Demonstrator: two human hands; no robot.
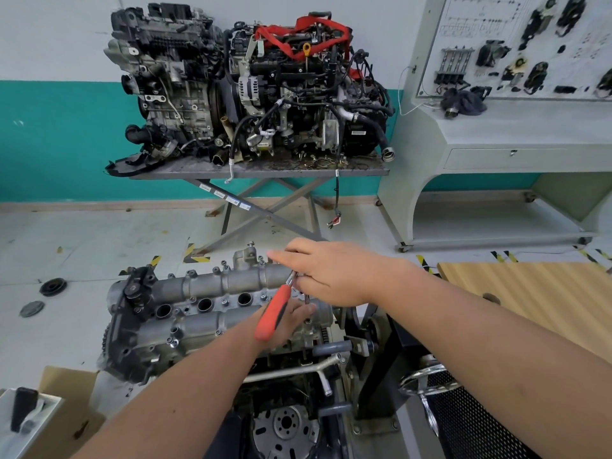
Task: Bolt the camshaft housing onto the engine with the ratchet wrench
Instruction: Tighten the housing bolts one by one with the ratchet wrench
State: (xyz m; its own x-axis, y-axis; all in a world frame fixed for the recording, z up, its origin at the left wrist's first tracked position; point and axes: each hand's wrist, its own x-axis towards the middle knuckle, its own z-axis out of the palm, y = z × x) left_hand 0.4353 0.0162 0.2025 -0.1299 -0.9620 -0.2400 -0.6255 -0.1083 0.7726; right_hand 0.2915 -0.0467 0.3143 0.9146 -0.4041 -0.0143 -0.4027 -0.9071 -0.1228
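Grey camshaft housing (pixel 212 303) sitting on top of the engine (pixel 205 329), low in the middle of the view, mounted on a stand with a flywheel (pixel 284 429) visible below. 3 round plug holes down the centre of the housing, bolts (pixel 173 341) poking up along its edges. Ratchet wrench (pixel 274 311) with the red-orange and black handle over the right end of the housing, head up near the fingers, handle slanting down and left. Right hand (pixel 331 276) reaching in from the right, fingers curled round the wrench head and the short metal extension dropping from it, index finger stretched out flat toward the left. Left hand (pixel 291 323) tucked under the wrench handle, resting on the housing's right end, fingers bent down around the bottom of that extension by the look of it, though mostly hidden behind the handle so can't tell for sure what's being held. Behind all that, 2 more engines parked on a grey scissor-leg tabletop (pixel 258 168) against a white and teal wall, the right one draped in a red strap (pixel 308 34). Off to the right, a pale training board (pixel 516 48) with black parts pinned to it. Wooden panel (pixel 530 293) at right, cardboard box (pixel 69 415) at lower left, 2 dark round caps (pixel 53 287) lying on the floor.
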